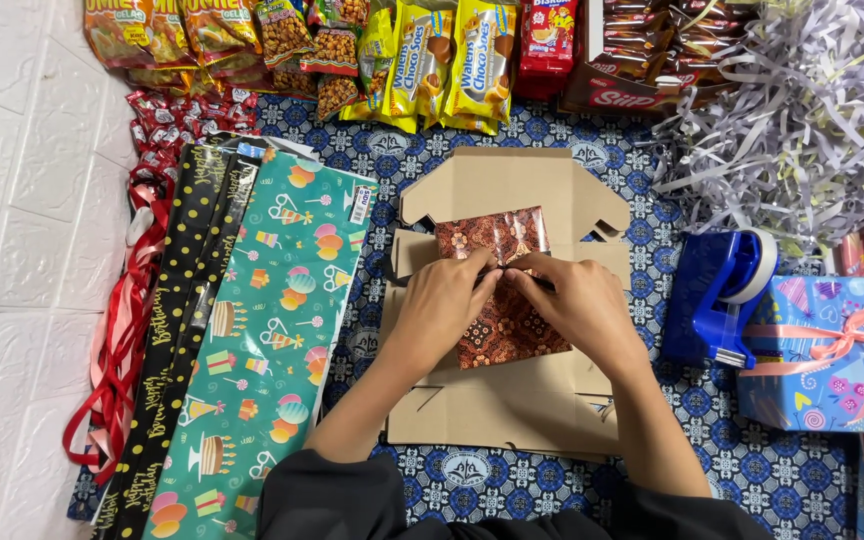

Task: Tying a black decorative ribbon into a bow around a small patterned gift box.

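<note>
One batik-patterned parcel [505, 285], one flat cardboard box [512, 395]; my left hand [439, 310] and right hand [577, 303] pinch the parcel's wrapping, fingers closed.

bright, even, sharp, soft shadows

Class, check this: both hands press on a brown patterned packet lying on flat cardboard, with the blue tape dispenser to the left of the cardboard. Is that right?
Not quite. In the head view the tape dispenser sits right of the cardboard. The left hand and right hand do press on the packet.
</note>
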